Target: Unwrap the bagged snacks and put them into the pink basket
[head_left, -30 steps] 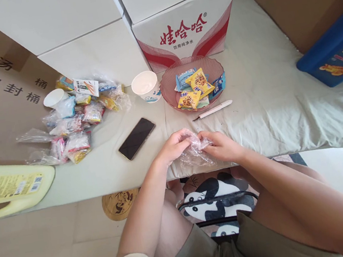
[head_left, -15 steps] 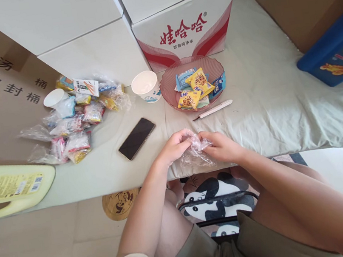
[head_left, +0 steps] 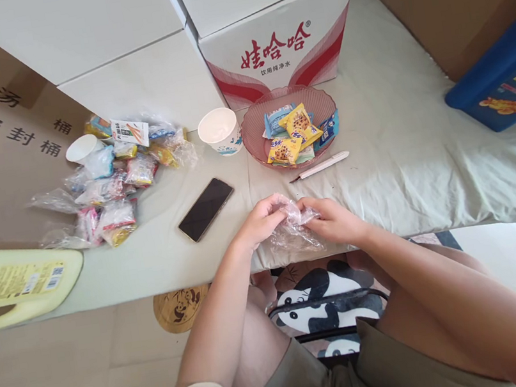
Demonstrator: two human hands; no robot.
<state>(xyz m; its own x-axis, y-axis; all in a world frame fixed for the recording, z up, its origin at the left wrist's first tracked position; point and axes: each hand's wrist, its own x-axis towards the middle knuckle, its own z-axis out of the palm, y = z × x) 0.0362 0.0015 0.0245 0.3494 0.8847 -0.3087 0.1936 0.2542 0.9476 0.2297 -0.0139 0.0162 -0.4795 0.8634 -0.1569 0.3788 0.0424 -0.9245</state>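
Observation:
A crumpled clear plastic bag is held between my two hands at the front edge of the cloth-covered surface. My left hand pinches its left side, thumb against fingers. On the other side my right hand grips the bag, its fingers partly hidden by the plastic. Just beyond the hands lies a white pen-like tool with a dark pointed tip. Behind it stands a pink ribbed glass bowl with several wrapped snacks in yellow and blue packets.
A black phone lies left of my hands, and a white paper cup stands behind it. Several bagged snacks are heaped farther left, near a yellow jug. Boxes line the back; a blue container is at right.

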